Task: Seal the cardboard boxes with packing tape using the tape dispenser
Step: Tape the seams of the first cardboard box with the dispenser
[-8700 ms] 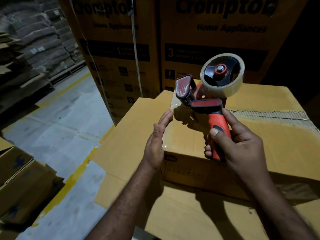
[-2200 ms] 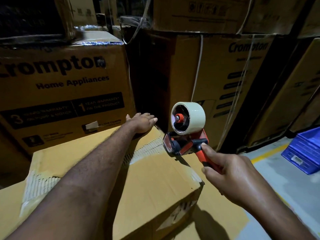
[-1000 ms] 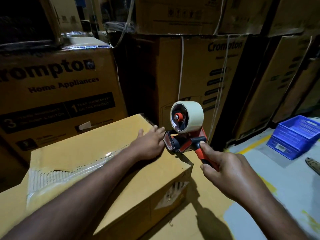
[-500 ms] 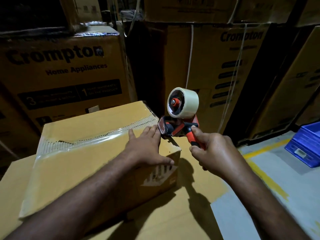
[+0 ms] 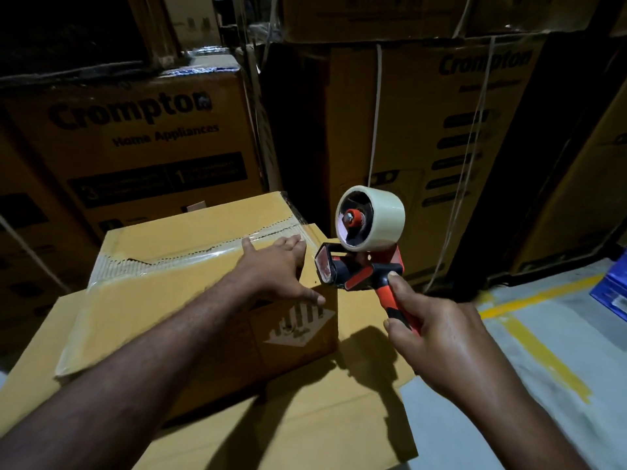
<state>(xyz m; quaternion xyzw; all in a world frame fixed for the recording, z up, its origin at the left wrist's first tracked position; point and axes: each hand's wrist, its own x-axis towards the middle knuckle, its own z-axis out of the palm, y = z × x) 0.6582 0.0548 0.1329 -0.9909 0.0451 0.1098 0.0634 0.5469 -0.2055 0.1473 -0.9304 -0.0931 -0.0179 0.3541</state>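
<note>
A brown cardboard box [image 5: 163, 300] lies in front of me on a flat cardboard sheet [image 5: 305, 418]. Clear packing tape [image 5: 176, 262] runs along its top seam, over a torn strip of corrugation. My left hand [image 5: 274, 269] lies flat on the box's right top corner, fingers straight, thumb over the edge. My right hand [image 5: 437, 337] grips the red and black handle of the tape dispenser [image 5: 359, 262], held just off the box's right end. The roll of clear tape [image 5: 371, 217] sits on top of the dispenser.
Tall printed cartons [image 5: 142, 140] stand stacked close behind the box, some bound with white strapping [image 5: 375, 113]. Grey floor with yellow lines [image 5: 543, 351] lies to the right. A blue crate [image 5: 610, 290] sits at the right edge.
Over the last second my left hand slid along the taped seam to the box's right corner. The dispenser stayed beside that end, now slightly lower and clear of the box.
</note>
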